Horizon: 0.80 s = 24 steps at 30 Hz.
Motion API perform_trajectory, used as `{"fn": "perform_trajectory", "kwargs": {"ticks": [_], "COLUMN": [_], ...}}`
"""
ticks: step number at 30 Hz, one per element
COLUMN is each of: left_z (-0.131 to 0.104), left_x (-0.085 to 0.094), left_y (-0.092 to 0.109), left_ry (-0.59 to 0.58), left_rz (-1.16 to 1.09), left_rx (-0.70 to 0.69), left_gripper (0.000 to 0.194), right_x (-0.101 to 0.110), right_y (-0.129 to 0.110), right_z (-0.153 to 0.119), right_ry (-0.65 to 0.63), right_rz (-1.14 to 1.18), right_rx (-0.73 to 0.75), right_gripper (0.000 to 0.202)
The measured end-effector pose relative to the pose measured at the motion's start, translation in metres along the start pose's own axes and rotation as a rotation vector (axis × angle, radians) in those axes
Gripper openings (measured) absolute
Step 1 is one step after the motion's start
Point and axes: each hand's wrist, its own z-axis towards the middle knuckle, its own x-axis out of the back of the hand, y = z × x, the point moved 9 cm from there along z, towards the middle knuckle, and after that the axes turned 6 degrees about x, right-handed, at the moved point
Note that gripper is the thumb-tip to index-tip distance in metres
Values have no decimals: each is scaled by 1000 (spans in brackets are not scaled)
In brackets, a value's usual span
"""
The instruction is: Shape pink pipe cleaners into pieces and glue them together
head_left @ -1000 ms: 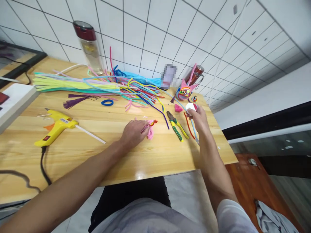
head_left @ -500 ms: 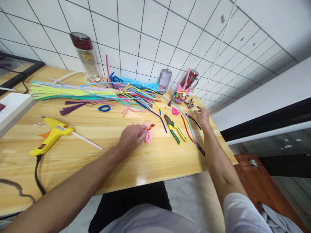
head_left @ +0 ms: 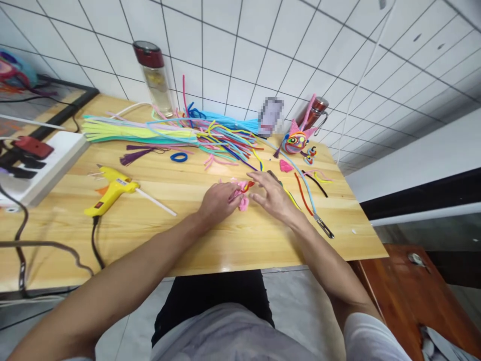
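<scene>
My left hand (head_left: 220, 203) is closed around a small pink piece (head_left: 243, 202) with a red and yellow tip, low over the wooden table (head_left: 210, 245). Just right of that piece is my right hand (head_left: 274, 200), its thumb and fingers apart and nothing between them. Green-and-yellow pliers (head_left: 292, 197) lie partly hidden behind my right hand. Farther right are a red pipe cleaner (head_left: 302, 193), a light blue one (head_left: 308, 186) and a slim black-handled tool (head_left: 323, 226).
A yellow glue gun (head_left: 112, 193) lies at the left, near a white power strip (head_left: 56, 170). Bundled pipe cleaners (head_left: 143, 131) spread along the back, before a glass bottle (head_left: 155, 80). A colourful cat-like figure (head_left: 295, 142) stands by a red flask (head_left: 312, 114).
My right hand has come from the right side of the table to beside the pink piece. My left hand still holds the piece. The camera view has shifted left.
</scene>
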Motion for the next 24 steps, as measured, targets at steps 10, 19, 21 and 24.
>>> {"fn": "perform_trajectory", "kwargs": {"ticks": [10,19,21,24], "left_z": [3,4,3,1], "left_x": [4,3,1,-2], "left_y": [1,13,14,12], "left_ry": [53,-58,-75,-95], "left_rz": [70,163,176,176], "left_rx": [-35,-148,-166,-181], "left_gripper": [15,30,30,27], "right_x": [-22,-17,-14,16], "right_y": [-8,-6,-3,15], "right_z": [14,11,11,9], "right_ry": [27,29,34,148], "right_rz": [-192,-280,-285,-286], "right_rx": [297,256,242,165], "right_gripper": [21,30,31,33]}}
